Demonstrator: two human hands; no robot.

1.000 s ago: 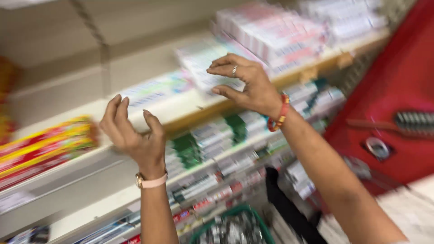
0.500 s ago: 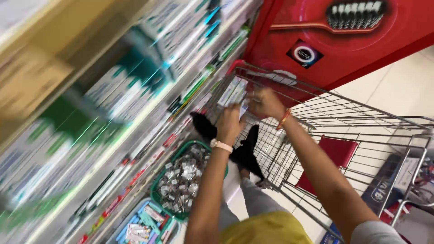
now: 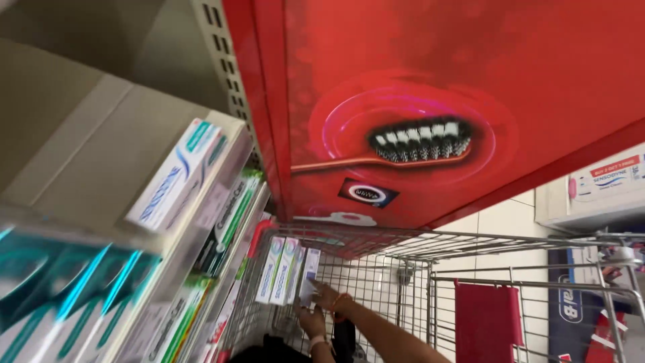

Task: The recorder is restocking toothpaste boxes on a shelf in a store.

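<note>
Both my hands reach down into a wire shopping cart (image 3: 430, 242) at the bottom of the view. Several upright toothpaste boxes (image 3: 279, 269), white with green and blue print, lean against the cart's far wire wall. My left hand (image 3: 310, 321), with a pale watch band on the wrist, grips the boxes' lower ends. Just above it, my right hand (image 3: 326, 296), with a red bracelet, has its fingers on the rightmost white and blue box (image 3: 310, 274). Dark clothing or a bag hides the bottom of the cart beneath my hands.
Store shelves (image 3: 222, 222) packed with toothpaste boxes run along the left, close to the cart. A tall red display panel (image 3: 416, 101) with a toothbrush picture stands behind the cart. A red seat flap (image 3: 485, 323) hangs inside the cart, and another shelf (image 3: 598, 195) is at the right.
My hands came down from the upper shelf into the cart with the boxes. The view has tilted up, and the boxes now stand against the cart's far wall.
</note>
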